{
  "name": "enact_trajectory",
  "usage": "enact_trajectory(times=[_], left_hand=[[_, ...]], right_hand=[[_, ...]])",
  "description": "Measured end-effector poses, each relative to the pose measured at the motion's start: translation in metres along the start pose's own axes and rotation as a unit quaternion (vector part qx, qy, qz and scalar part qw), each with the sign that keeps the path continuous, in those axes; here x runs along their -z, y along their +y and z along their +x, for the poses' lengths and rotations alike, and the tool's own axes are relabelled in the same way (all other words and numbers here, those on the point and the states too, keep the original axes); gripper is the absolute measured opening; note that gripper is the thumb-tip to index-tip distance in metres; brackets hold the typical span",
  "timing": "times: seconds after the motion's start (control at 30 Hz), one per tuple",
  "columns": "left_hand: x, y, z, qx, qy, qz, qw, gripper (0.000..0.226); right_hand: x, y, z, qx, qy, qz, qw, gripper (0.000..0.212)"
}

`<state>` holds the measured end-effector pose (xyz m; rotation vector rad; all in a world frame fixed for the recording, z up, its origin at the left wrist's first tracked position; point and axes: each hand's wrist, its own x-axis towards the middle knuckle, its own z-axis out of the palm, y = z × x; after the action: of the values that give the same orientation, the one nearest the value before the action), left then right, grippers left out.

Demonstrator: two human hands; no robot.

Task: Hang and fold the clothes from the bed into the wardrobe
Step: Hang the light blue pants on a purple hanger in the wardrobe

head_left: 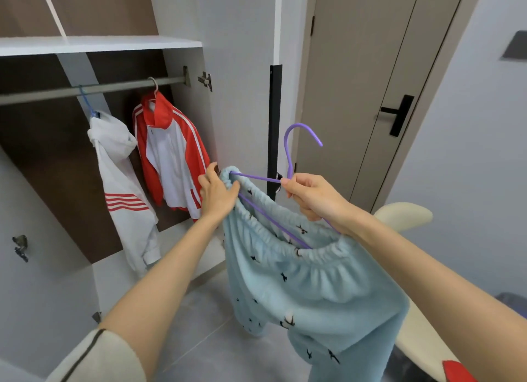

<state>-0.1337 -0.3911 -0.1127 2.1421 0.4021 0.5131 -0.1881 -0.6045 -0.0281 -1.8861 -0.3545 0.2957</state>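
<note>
Upper left, a white hoodie (119, 165) and a red jacket (168, 153) hang on the rail (85, 90). At centre, the left hand (218, 192) grips the waistband of the blue trousers (299, 282). The right hand (310, 195) pinches the purple hanger (288, 156) threaded through that waistband.

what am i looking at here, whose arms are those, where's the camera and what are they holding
This is a single picture from a camera worn on a person's head, looking forward and down. The two bare arms are that person's own; there is no machine. The left hand grips the elastic waistband of the light blue trousers. The right hand pinches a purple hanger just below its hook, and the hanger's arms sit inside the waistband. Ahead is an open wardrobe. Its rail carries a white hoodie and a red and white jacket.
</note>
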Motion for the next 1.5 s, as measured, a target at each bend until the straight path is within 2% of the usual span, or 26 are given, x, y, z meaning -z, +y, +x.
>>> enact_trajectory(times=[0.17,0.33,0.5,0.57,0.7,0.8,0.93,1.0,1.13,1.3,1.4,1.5], left_hand=[[-0.002,-0.016,0.014,-0.075,0.048,0.046,0.995,0.032],[-0.002,-0.003,0.005,-0.109,0.093,0.02,0.989,0.032],[0.003,0.003,-0.018,-0.142,0.097,-0.043,0.984,0.036],[0.002,0.001,-0.025,-0.158,0.058,-0.049,0.985,0.043],[0.006,-0.011,-0.039,-0.142,-0.083,-0.073,0.984,0.063],[0.01,-0.018,-0.044,-0.165,-0.08,-0.085,0.979,0.064],[0.013,-0.034,-0.046,-0.098,-0.083,0.02,0.992,0.044],[0.018,-0.034,-0.053,-0.101,-0.1,0.019,0.99,0.037],[0.041,-0.027,-0.065,-0.082,-0.108,0.019,0.991,0.037],[0.082,-0.003,-0.071,-0.05,-0.094,-0.007,0.994,0.022],[0.101,0.02,-0.078,-0.01,-0.161,-0.017,0.987,0.026],[0.114,0.035,-0.085,0.046,-0.231,-0.028,0.972,0.04]], right_hand=[[0.006,0.004,-0.007,0.017,0.005,-0.031,0.999,0.033],[0.007,0.001,-0.006,0.005,0.014,-0.008,1.0,0.033],[0.003,0.003,-0.001,-0.007,0.021,0.009,1.0,0.034],[-0.001,0.002,0.002,-0.01,0.014,0.03,0.999,0.033],[-0.012,0.004,0.01,0.001,0.003,0.042,0.999,0.033],[-0.015,0.005,0.02,0.002,-0.018,0.054,0.998,0.028],[-0.021,-0.001,0.035,-0.008,-0.05,0.06,0.997,0.03],[-0.026,-0.005,0.041,-0.011,-0.053,0.054,0.997,0.03],[-0.032,-0.016,0.047,-0.005,-0.061,0.021,0.998,0.028],[-0.042,-0.031,0.06,-0.072,-0.139,0.089,0.984,0.031],[-0.055,-0.043,0.068,-0.087,-0.167,0.116,0.975,0.031],[-0.071,-0.059,0.068,-0.082,-0.19,0.134,0.969,0.041]])
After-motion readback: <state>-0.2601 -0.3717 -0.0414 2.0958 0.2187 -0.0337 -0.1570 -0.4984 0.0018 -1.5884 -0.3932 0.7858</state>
